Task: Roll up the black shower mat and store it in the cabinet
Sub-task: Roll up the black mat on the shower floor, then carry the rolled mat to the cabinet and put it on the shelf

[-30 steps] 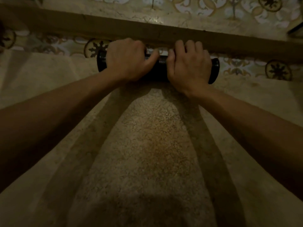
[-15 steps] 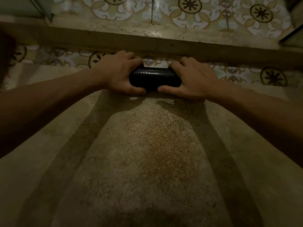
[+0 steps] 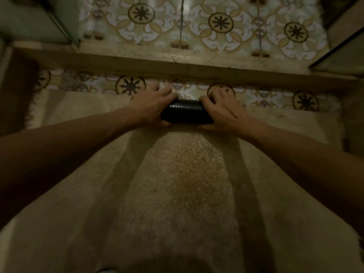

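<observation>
The black shower mat (image 3: 186,112) is a tight roll with a textured surface, lying crosswise at the far edge of a beige rug. My left hand (image 3: 151,106) wraps its left end, with the fingers over the top and the thumb beneath. At the opposite end my right hand (image 3: 222,111) grips the same way. Only the middle of the roll shows between my hands. No cabinet is in sight.
The beige shaggy rug (image 3: 177,184) covers the floor below me. Beyond it run patterned floor tiles (image 3: 130,86) and a raised stone curb (image 3: 187,67). Glass panels (image 3: 340,54) stand at the upper right and upper left.
A second ago my palms pressed on top of a wider roll. My hands then moved to its ends and now grasp it, and the view has tilted up.
</observation>
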`<state>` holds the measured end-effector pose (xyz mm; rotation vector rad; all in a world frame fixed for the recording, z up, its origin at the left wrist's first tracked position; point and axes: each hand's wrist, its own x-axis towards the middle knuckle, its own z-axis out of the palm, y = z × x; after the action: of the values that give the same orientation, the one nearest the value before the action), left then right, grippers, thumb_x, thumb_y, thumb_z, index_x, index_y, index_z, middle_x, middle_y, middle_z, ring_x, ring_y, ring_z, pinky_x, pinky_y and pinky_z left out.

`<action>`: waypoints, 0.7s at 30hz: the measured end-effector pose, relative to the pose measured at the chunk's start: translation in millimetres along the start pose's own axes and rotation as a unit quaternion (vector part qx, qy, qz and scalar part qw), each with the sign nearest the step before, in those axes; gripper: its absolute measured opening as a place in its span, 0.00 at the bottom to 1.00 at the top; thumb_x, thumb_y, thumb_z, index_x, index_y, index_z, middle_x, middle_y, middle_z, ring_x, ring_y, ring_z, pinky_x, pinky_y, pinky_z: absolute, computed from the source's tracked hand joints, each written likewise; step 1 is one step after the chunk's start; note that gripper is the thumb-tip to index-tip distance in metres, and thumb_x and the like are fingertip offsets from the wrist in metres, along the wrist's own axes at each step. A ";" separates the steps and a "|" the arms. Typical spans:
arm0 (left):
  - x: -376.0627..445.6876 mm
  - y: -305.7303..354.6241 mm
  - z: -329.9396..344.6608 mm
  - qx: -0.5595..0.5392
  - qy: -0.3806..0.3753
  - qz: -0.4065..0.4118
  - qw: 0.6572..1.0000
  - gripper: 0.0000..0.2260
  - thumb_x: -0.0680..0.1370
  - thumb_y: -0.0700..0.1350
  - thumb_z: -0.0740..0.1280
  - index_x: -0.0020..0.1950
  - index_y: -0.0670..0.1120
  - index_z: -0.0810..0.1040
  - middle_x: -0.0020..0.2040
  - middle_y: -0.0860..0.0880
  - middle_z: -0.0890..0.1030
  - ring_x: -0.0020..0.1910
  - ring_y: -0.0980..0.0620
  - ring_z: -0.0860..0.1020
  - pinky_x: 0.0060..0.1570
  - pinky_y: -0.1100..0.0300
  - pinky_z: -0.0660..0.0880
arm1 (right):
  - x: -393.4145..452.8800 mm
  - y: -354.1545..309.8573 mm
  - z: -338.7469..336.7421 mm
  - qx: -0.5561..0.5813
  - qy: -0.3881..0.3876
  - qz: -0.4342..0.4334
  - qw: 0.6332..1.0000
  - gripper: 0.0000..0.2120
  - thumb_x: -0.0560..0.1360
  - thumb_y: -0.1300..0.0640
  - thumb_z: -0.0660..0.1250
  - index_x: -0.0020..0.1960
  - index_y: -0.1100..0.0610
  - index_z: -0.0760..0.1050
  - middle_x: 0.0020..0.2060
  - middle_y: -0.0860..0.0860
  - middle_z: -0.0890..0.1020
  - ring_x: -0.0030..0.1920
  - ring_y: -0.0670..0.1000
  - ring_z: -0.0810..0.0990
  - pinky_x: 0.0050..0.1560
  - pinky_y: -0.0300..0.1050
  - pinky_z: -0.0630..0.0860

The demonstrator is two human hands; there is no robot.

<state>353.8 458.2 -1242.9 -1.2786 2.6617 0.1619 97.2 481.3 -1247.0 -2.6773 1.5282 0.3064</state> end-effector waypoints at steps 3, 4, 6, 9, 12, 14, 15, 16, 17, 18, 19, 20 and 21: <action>-24.1 23.1 -44.6 -0.007 -0.029 -0.001 1.000 0.38 0.68 0.60 0.76 0.72 0.51 0.62 0.67 0.46 0.68 0.64 0.41 0.66 0.57 0.38 0.75 | -37.2 -7.7 -43.9 0.018 -0.024 0.011 0.999 0.33 0.71 0.40 0.73 0.66 0.59 0.67 0.59 0.64 0.73 0.56 0.64 0.73 0.52 0.59 0.76; -34.8 30.2 -61.8 -0.018 -0.033 0.002 0.999 0.38 0.68 0.60 0.76 0.71 0.51 0.62 0.67 0.46 0.68 0.63 0.41 0.66 0.57 0.37 0.75 | -51.8 -10.4 -63.0 0.028 -0.032 0.014 0.999 0.32 0.71 0.41 0.73 0.65 0.59 0.68 0.58 0.64 0.74 0.55 0.63 0.73 0.51 0.59 0.77; -60.3 45.3 -99.0 -0.047 -0.047 0.004 0.998 0.37 0.68 0.61 0.76 0.69 0.52 0.62 0.67 0.46 0.69 0.62 0.42 0.67 0.55 0.39 0.75 | -80.6 -16.9 -106.1 0.046 -0.049 0.011 0.998 0.30 0.70 0.44 0.74 0.64 0.59 0.69 0.55 0.62 0.74 0.52 0.62 0.73 0.48 0.58 0.76; -103.9 67.5 -164.1 -0.071 -0.071 -0.003 0.995 0.34 0.69 0.61 0.75 0.68 0.52 0.63 0.65 0.46 0.69 0.61 0.42 0.68 0.52 0.40 0.76 | -121.5 -30.1 -180.5 0.059 -0.076 0.006 0.995 0.29 0.69 0.47 0.74 0.64 0.59 0.69 0.53 0.61 0.75 0.50 0.61 0.73 0.48 0.58 0.76; -147.9 84.6 -243.0 -0.072 -0.098 -0.004 0.993 0.33 0.70 0.62 0.74 0.69 0.51 0.65 0.65 0.46 0.69 0.61 0.42 0.68 0.51 0.42 0.75 | -162.7 -48.1 -264.2 0.069 -0.105 0.014 0.992 0.30 0.69 0.47 0.74 0.65 0.58 0.70 0.54 0.60 0.75 0.52 0.61 0.73 0.48 0.56 0.74; -176.1 91.9 -301.4 -0.072 -0.114 -0.001 0.991 0.33 0.70 0.62 0.73 0.69 0.52 0.65 0.64 0.46 0.69 0.61 0.43 0.68 0.52 0.42 0.74 | -187.5 -59.9 -323.7 0.085 -0.124 0.021 0.988 0.31 0.69 0.48 0.75 0.66 0.57 0.69 0.55 0.60 0.75 0.53 0.61 0.73 0.48 0.56 0.74; -189.2 94.8 -330.9 -0.072 -0.119 0.000 0.990 0.33 0.70 0.62 0.73 0.69 0.52 0.65 0.64 0.47 0.69 0.60 0.43 0.68 0.52 0.43 0.73 | -198.4 -64.5 -354.2 0.093 -0.130 0.025 0.987 0.31 0.69 0.48 0.75 0.67 0.57 0.69 0.55 0.60 0.74 0.54 0.61 0.73 0.49 0.56 0.74; -201.9 96.9 -360.2 -0.073 -0.123 0.001 0.990 0.33 0.70 0.62 0.72 0.69 0.52 0.64 0.64 0.47 0.69 0.60 0.43 0.68 0.51 0.44 0.73 | -208.2 -68.0 -385.2 0.098 -0.137 0.026 0.985 0.31 0.69 0.48 0.75 0.67 0.57 0.69 0.55 0.60 0.74 0.54 0.61 0.73 0.49 0.57 0.75; -215.1 99.1 -387.8 -0.076 -0.127 0.002 0.989 0.33 0.70 0.62 0.72 0.69 0.53 0.64 0.63 0.47 0.68 0.60 0.44 0.68 0.51 0.44 0.73 | -218.1 -71.2 -414.9 0.102 -0.144 0.026 0.984 0.32 0.69 0.48 0.75 0.67 0.57 0.69 0.55 0.60 0.74 0.54 0.61 0.73 0.49 0.57 0.75; -227.3 101.0 -415.0 -0.078 -0.129 0.000 0.989 0.33 0.70 0.62 0.72 0.69 0.53 0.64 0.63 0.47 0.68 0.60 0.44 0.68 0.51 0.44 0.73 | -226.8 -73.7 -444.2 0.102 -0.147 0.026 0.984 0.32 0.69 0.47 0.75 0.67 0.58 0.69 0.55 0.60 0.74 0.54 0.61 0.73 0.49 0.57 0.75; -238.2 102.2 -443.2 -0.082 -0.129 -0.003 0.988 0.33 0.70 0.62 0.72 0.69 0.53 0.65 0.63 0.47 0.69 0.59 0.44 0.69 0.51 0.45 0.73 | -234.5 -75.2 -474.2 0.102 -0.146 0.027 0.984 0.33 0.68 0.47 0.75 0.67 0.57 0.69 0.55 0.60 0.74 0.53 0.61 0.73 0.49 0.57 0.76; -247.9 103.7 -471.4 -0.090 -0.130 -0.008 0.987 0.33 0.69 0.62 0.72 0.69 0.53 0.65 0.63 0.47 0.69 0.59 0.45 0.69 0.52 0.45 0.73 | -241.8 -77.2 -503.5 0.104 -0.148 0.031 0.983 0.33 0.68 0.47 0.75 0.67 0.57 0.69 0.55 0.59 0.74 0.53 0.60 0.73 0.49 0.56 0.76; -256.4 104.9 -498.2 -0.098 -0.133 -0.010 0.986 0.33 0.69 0.63 0.73 0.69 0.54 0.65 0.63 0.48 0.69 0.59 0.45 0.69 0.52 0.45 0.73 | -248.7 -78.6 -531.3 0.110 -0.151 0.032 0.982 0.33 0.68 0.47 0.76 0.67 0.57 0.69 0.54 0.59 0.74 0.53 0.60 0.73 0.49 0.55 0.76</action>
<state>370.1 630.8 -699.8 -1.2373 2.4521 0.5632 120.9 660.6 -683.4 -2.2936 1.4626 0.4902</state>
